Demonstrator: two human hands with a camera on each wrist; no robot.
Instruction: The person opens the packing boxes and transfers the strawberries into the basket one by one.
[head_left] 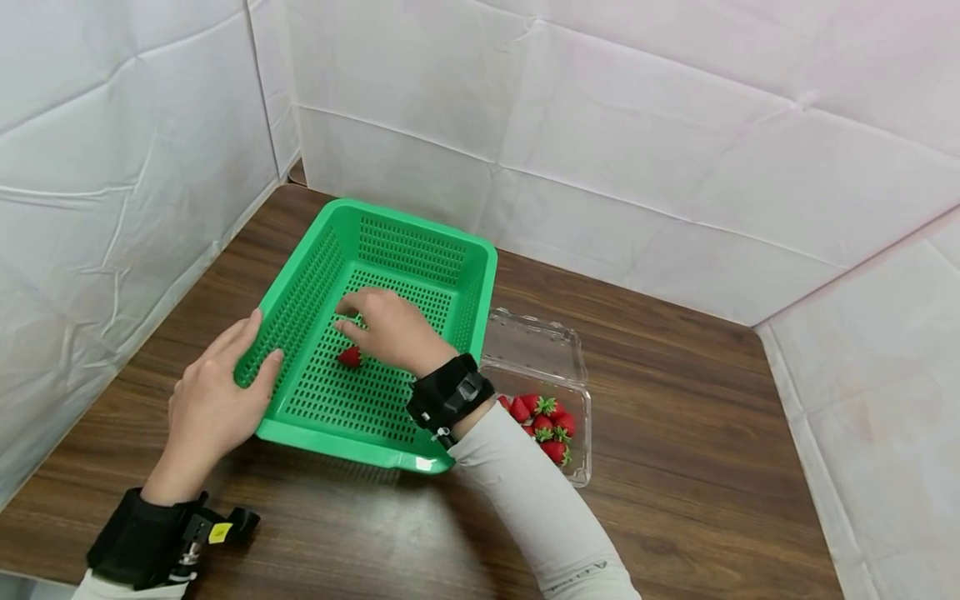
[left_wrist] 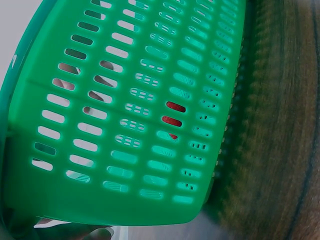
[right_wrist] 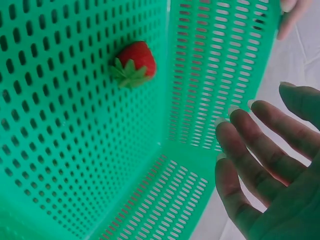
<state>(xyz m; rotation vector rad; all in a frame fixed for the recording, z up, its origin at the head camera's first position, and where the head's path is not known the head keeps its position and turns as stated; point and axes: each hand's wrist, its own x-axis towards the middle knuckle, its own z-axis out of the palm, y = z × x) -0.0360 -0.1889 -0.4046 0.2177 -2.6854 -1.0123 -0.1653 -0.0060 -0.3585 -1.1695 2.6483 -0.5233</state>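
A green perforated plastic basket stands on the table, slightly turned. My left hand grips its left rim, with the thumb on the inner side and the fingers along the outside. Inside the basket lies one red strawberry, its green leaves showing in the right wrist view. Over the basket floor, just above and right of that strawberry, is my right hand. Its fingers are relaxed and hold nothing, as the right wrist view confirms. Through the slots of the basket wall, red patches of the strawberry show in the left wrist view.
Right of the basket sits an open clear plastic box with several strawberries, partly hidden by my right forearm. Its hinged lid lies folded back. White sheeting walls the brown wooden table at the back and sides.
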